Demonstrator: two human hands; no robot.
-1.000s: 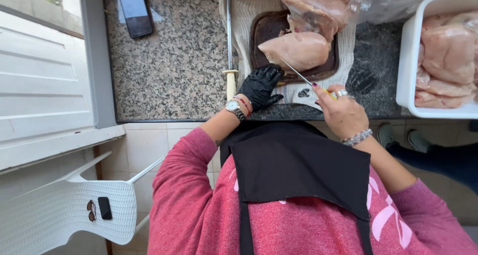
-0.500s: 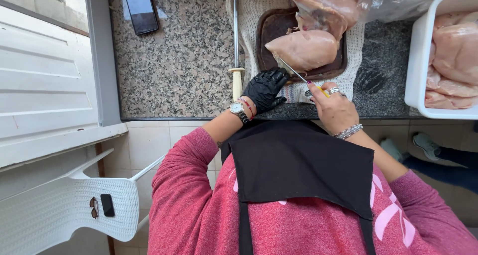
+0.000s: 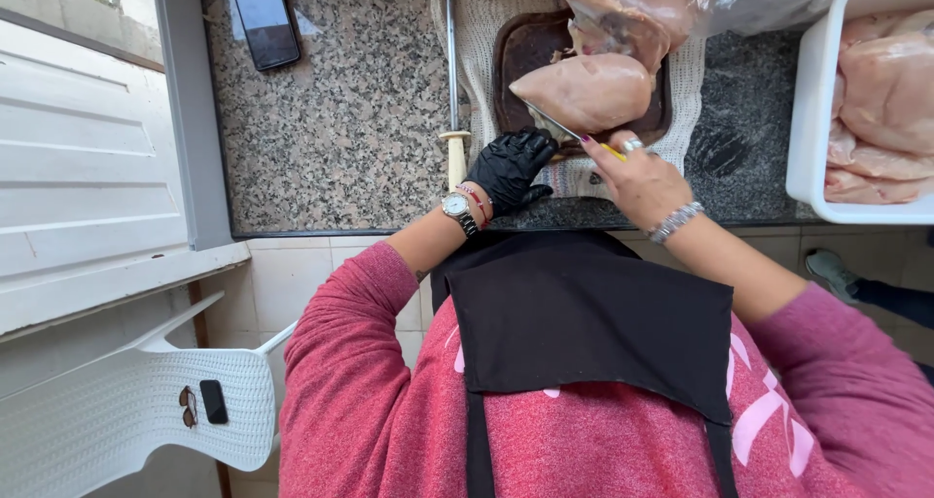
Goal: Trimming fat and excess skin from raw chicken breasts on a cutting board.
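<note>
Item: knife (image 3: 556, 126). We held it in our right hand (image 3: 637, 179), bare, ringed and braceleted; the grip was pressed together around a yellow handle, only a sliver of which showed past the fingers. The blade was thin, narrow and grey. Its long axis ran on a slant, from the handle at the lower right up to the tip at the upper left, and the tip pointed at the near edge of the breast (image 3: 587, 91), meeting it at the underside.

Item: breast. Raw chicken, pale pink, smooth, plump and roughly oval, its long axis lying left to right. It rested on a dark brown board (image 3: 518, 51), with a second piece (image 3: 623, 12) just behind it, touching.

Item: left hand (image 3: 509, 167), in a black glove, with a watch and red band at the wrist. Its fingers were loosely curled, tips at the near edge of the board, just beside the blade; whether they pinched anything we could not tell.

Item: cloth (image 3: 477, 41), white and knitted, under the board, on the speckled granite worktop (image 3: 341, 119).

Item: steel (image 3: 450, 80), a sharpening rod with a pale handle, lying left of the board.

Item: tub (image 3: 812, 119), white, at the right, holding more raw chicken.

Item: phone (image 3: 261, 17), dark, at the far left of the worktop.
</note>
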